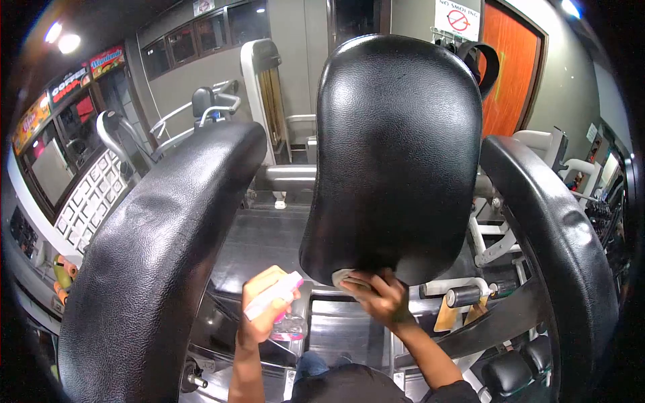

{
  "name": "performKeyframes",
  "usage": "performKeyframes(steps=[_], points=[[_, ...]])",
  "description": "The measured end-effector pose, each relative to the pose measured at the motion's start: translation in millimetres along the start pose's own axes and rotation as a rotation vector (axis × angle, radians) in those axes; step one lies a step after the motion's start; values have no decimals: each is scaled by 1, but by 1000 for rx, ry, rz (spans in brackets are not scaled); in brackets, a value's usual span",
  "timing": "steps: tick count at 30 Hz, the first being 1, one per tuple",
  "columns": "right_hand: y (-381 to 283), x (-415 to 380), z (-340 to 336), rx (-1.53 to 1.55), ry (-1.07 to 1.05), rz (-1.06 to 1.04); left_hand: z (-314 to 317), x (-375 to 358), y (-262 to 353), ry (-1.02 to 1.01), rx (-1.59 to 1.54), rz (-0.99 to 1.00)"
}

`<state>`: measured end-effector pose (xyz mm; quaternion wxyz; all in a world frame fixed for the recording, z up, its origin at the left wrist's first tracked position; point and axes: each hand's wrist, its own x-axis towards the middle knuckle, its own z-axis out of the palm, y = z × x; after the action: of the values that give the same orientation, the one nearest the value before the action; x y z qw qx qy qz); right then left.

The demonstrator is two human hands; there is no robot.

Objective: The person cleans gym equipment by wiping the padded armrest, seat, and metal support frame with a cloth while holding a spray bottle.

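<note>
My left hand (261,303) is closed around a spray bottle (290,327) with a pink and white trigger head and a clear body. It hangs below and left of a tall black padded backrest (400,154) on a gym machine. At the lower edge of that pad, my right hand (381,299) presses a pale folded cloth (344,277) against the black surface. The fingers of the right hand are bent over the cloth and partly hide it.
Curved black padded arms flank me at the left (148,262) and right (554,215). Black rollers (463,295) sit on a metal frame at the lower right. More gym machines stand behind, with an orange door (509,74) at the back right.
</note>
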<state>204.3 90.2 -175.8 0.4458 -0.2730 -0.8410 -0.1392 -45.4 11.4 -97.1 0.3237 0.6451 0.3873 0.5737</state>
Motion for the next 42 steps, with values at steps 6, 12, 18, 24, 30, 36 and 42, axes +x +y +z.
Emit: performKeyframes(steps=[6,12,18,24,30,36,42], points=[[11,42,-58,-89,194,190,11,-2,-2,-120,-51,-64],[-5,23,-20,3,196,219,17,-10,-2,-138,-129,-92],[10,-15,-6,-107,81,92,16,-35,-1,-71,-122,-185],[21,21,-68,-246,237,302,17,-53,4,-54,-139,-191],[4,11,-37,-80,246,352,17,-68,3,-91,-255,-198],[11,-30,-23,-128,38,205,24,-68,4,-34,-214,-215],[39,-6,-79,-161,130,248,45,-54,-6,5,-235,-233]])
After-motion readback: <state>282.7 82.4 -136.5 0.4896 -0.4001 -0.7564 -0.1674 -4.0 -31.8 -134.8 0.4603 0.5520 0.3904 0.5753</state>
